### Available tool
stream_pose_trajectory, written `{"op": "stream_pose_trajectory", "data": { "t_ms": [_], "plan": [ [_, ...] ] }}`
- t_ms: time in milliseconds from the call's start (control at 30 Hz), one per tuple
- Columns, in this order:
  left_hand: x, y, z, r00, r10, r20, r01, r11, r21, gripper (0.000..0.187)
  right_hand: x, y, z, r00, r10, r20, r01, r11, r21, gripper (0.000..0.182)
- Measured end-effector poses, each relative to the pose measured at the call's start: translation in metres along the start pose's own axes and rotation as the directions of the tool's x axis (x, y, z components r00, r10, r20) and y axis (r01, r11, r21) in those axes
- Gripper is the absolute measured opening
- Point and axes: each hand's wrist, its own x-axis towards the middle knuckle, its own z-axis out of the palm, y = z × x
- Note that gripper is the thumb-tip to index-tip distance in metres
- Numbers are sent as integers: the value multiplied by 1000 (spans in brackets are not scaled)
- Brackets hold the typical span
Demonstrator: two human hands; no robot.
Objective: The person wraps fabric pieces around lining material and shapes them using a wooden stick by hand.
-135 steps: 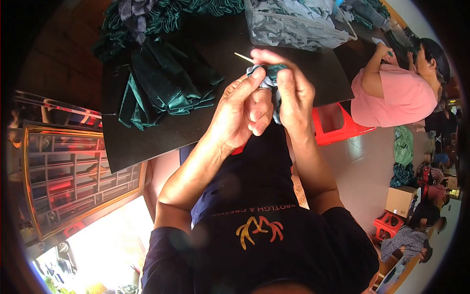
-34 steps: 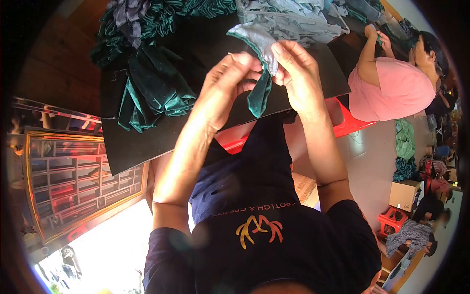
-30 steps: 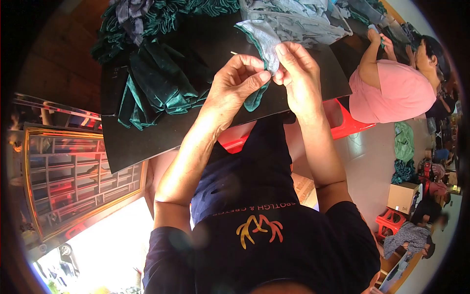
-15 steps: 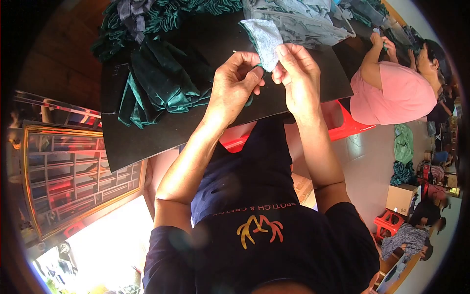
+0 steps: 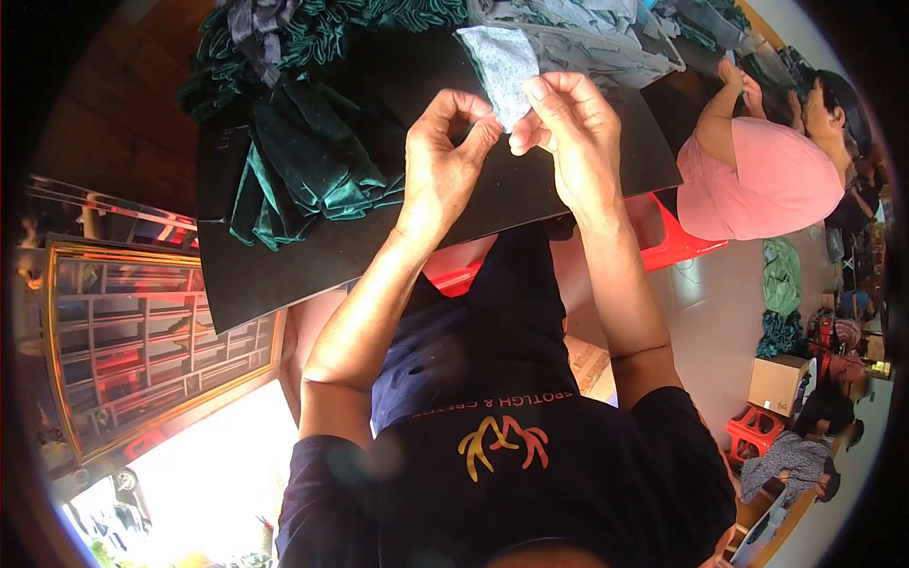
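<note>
Above the near part of the black table [image 5: 251, 284], a small light-grey fabric piece [image 5: 502, 71] with a dark green edge is held up. My right hand [image 5: 579, 142] pinches its right side between thumb and fingers. My left hand [image 5: 450, 156] has thumb and index finger pressed together at the piece's lower left edge; whatever is between those fingertips is too small to make out. Dark green velvet cloth [image 5: 317, 151] lies folded on the table, left of my left hand.
Gathered green fabric [image 5: 327, 33] is heaped at the back left. A clear container [image 5: 606, 47] of grey pieces stands behind my hands. A person in pink [image 5: 757, 175] sits at the right, near a red stool [image 5: 677, 237]. Shelving [image 5: 142, 331] stands left.
The grey piece has moved slightly up and left and turned a little. My left thumb and index finger have come together, and the green bit below them no longer shows.
</note>
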Motion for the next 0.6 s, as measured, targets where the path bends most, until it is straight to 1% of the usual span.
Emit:
{"op": "stream_pose_trajectory", "data": {
  "t_ms": [67, 133, 167, 200, 233, 300, 333, 367, 400, 433, 467, 567, 600],
  "plan": [
    [-2, -7, 4, 999, -8, -46, 0, 982, -188, 10, 1, 5, -3, 1000, 18, -5, -18, 999, -40, 20],
    [-4, -6, 7, 999, -11, -31, 4, 979, -204, 10, 1, 10, -4, 999, 52, -11, -53, 994, -96, 21],
    [-5, -5, 7, 1000, -12, -24, 6, 977, -211, 11, -2, 11, -2, 995, 92, -42, -95, 992, -85, 22],
    [-6, -2, 6, 998, -61, -1, 60, 979, -195, 12, -3, 13, -1, 995, 25, -92, -35, 994, -103, 22],
    [-6, -1, 6, 997, -73, -19, 68, 977, -203, 11, -5, 15, 0, 989, -42, -141, 24, 992, -124, 23],
    [-4, 0, 6, 993, -100, -56, 86, 971, -221, 11, -9, 12, 3, 983, -141, -115, 122, 980, -157, 23],
    [-4, -1, 4, 998, -36, -56, 27, 989, -148, 11, -11, 10, 5, 977, -190, -101, 171, 970, -172, 23],
    [-3, -3, 2, 998, 28, -50, -32, 997, -75, 10, -14, 7, 10, 977, -204, -56, 189, 962, -197, 21],
    [-2, -4, 1, 995, 92, -38, -92, 996, -2, 10, -14, 13, 7, 960, -281, 4, 269, 914, -303, 19],
    [-2, -6, 0, 993, 112, -41, -112, 994, 4, 11, -13, 17, 7, 934, -349, 72, 348, 848, -400, 18],
    [-3, -7, 0, 990, 132, -46, -131, 991, 9, 11, -15, 19, 6, 941, -331, 73, 333, 862, -381, 13],
    [-3, -11, 0, 969, 227, -101, -223, 974, 44, 10, -20, 26, 9, 966, -257, 21, 251, 919, -304, 12],
    [-3, -12, 1, 957, 263, -125, -257, 964, 60, 9, -23, 27, 11, 973, -228, 24, 224, 923, -314, 11]
  ]
}}
